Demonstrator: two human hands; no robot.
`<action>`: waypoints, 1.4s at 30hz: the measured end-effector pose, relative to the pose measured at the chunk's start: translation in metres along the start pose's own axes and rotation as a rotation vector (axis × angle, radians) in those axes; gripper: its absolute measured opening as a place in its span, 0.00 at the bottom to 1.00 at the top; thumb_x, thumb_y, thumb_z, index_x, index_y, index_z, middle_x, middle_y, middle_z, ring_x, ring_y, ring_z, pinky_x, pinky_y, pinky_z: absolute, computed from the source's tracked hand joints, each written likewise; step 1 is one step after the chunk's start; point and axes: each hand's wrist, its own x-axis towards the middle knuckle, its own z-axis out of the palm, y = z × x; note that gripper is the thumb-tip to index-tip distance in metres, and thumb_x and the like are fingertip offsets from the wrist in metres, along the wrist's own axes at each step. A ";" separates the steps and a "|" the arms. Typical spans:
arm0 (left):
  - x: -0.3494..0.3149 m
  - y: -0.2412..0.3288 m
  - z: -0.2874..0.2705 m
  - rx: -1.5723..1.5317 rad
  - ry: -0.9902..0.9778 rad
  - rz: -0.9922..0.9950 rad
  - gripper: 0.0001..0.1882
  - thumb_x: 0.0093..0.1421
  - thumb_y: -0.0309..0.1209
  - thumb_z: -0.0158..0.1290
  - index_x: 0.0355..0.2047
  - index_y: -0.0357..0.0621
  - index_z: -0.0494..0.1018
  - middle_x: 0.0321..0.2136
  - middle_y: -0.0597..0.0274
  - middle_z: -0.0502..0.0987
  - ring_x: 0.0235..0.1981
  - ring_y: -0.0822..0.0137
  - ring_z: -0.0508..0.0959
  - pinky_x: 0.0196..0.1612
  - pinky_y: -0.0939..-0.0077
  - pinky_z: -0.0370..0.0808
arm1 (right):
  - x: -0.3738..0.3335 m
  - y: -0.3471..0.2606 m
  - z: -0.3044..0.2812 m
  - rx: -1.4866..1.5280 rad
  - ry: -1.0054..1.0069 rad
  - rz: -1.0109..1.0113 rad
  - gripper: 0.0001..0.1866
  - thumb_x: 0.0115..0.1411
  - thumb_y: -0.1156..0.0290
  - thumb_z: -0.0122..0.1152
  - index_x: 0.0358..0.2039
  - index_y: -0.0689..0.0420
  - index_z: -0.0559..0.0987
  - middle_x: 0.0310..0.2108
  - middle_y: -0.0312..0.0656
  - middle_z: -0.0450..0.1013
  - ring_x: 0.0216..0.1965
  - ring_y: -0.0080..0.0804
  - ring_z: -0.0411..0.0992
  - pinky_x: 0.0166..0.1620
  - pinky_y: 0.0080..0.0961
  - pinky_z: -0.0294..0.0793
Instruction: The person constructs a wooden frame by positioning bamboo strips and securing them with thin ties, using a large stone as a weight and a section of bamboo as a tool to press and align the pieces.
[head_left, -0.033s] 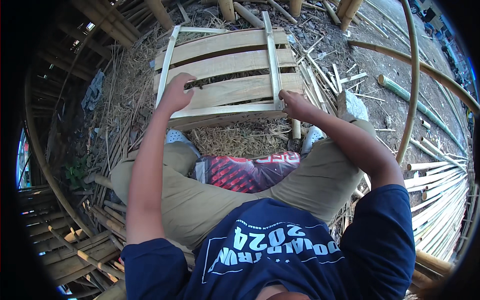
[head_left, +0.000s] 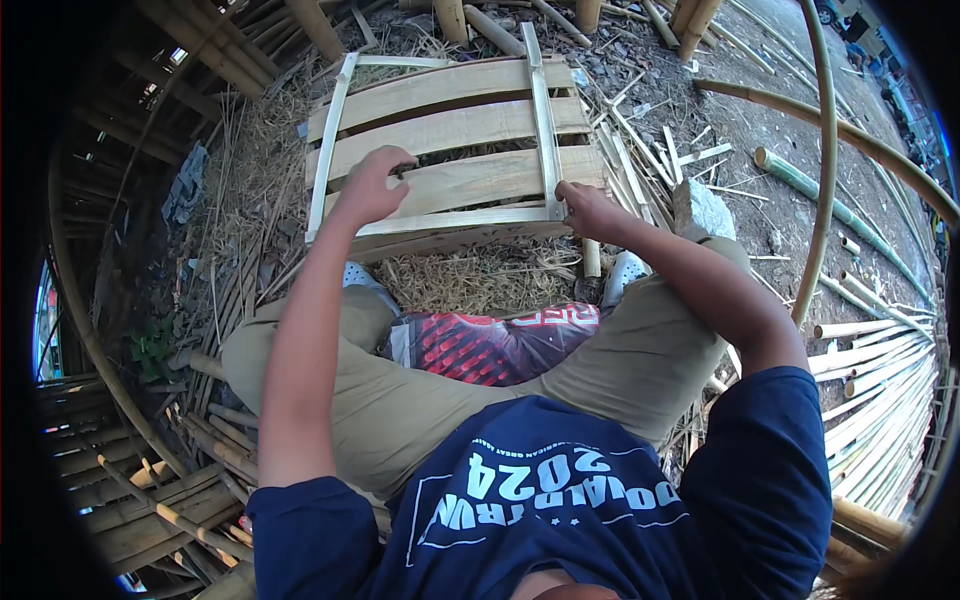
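Observation:
In front of me lies a crate of pale wooden slats (head_left: pixel 455 130), with gaps between the boards. Thin split strips run across its top: one along the left side (head_left: pixel 331 150), one along the right (head_left: pixel 543 120), and one along the near edge (head_left: pixel 455 220). My left hand (head_left: pixel 375 188) hovers over the near slats at the left, thumb and fingers apart, holding nothing that I can see. At the near right corner, my right hand (head_left: pixel 592 210) pinches the end of the strip where two strips meet; its fingertips are partly hidden.
A pale stone block (head_left: pixel 704 210) stands beside my right knee. Split bamboo strips (head_left: pixel 640 165) litter the ground right of the crate. A curved bamboo pole (head_left: pixel 828 160) rises at the right, near a green bamboo pole (head_left: pixel 840 213). A printed cloth (head_left: pixel 490 345) lies between my legs.
My left hand has shifted slightly to the right over the slats. The right hand stays at the crate's near right corner.

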 end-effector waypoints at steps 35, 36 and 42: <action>0.067 0.087 0.163 -0.105 -0.214 0.404 0.31 0.47 0.35 0.70 0.55 0.60 0.80 0.67 0.71 0.72 0.75 0.59 0.60 0.72 0.18 0.37 | -0.051 0.111 0.215 0.229 -0.098 1.424 0.32 0.53 0.66 0.76 0.56 0.57 0.72 0.56 0.50 0.75 0.59 0.51 0.74 0.58 0.47 0.79; 0.076 0.094 0.163 -0.133 -0.215 0.416 0.31 0.48 0.36 0.70 0.55 0.60 0.80 0.67 0.71 0.72 0.74 0.60 0.61 0.73 0.18 0.36 | -0.060 0.125 0.221 0.228 -0.081 1.443 0.32 0.53 0.66 0.76 0.56 0.57 0.72 0.56 0.50 0.75 0.59 0.51 0.74 0.58 0.47 0.79; 0.084 0.090 0.152 -0.098 -0.257 0.355 0.31 0.48 0.39 0.71 0.56 0.65 0.81 0.66 0.77 0.73 0.73 0.62 0.63 0.73 0.20 0.29 | -0.053 0.125 0.228 0.104 -0.099 1.426 0.33 0.53 0.64 0.74 0.58 0.56 0.72 0.58 0.51 0.74 0.58 0.51 0.74 0.58 0.47 0.79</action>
